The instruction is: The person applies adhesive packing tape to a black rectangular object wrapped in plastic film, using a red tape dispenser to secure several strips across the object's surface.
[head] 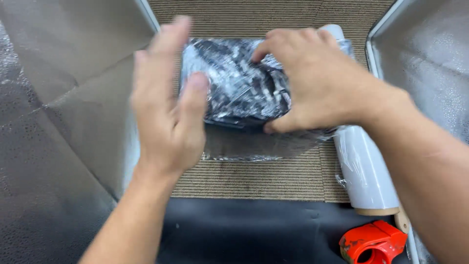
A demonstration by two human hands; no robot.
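My right hand (312, 83) is clamped on the black bundle (234, 83), thumb under its near edge, fingers pinching the plastic film (254, 144) on top. It sits mid-carpet (254, 181), toward the far edge. My left hand (168, 105) hovers just beside it, fingers spread, holding nothing. Best bet, I reckon: keep the film taut and flatten wrinkles with that free palm. The film roll (364, 168) lies along the carpet's right edge, with a red tape dispenser (373, 242) near its end.
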